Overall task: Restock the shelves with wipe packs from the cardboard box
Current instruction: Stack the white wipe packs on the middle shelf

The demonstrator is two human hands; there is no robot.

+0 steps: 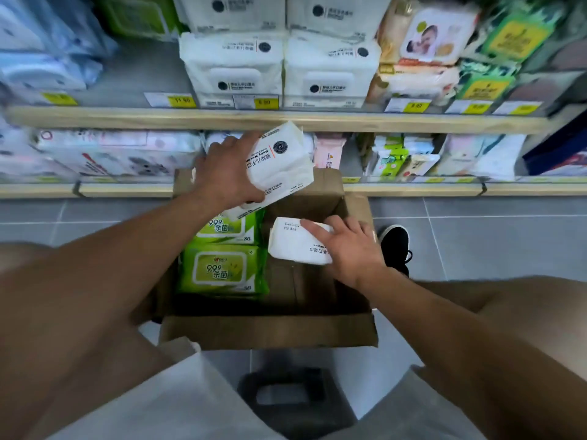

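An open cardboard box stands on the floor in front of the shelves. My left hand grips a white wipe pack, held tilted above the box's far edge. Inside the box, my right hand holds a second white wipe pack. Two green wipe packs lie in the left half of the box. Matching white packs are stacked on the upper shelf straight ahead.
Wooden-edged shelves carry assorted wipe packs and yellow price tags. A lower shelf runs just behind the box. My black shoe sits right of the box on the grey tile floor. A dark stool is beneath me.
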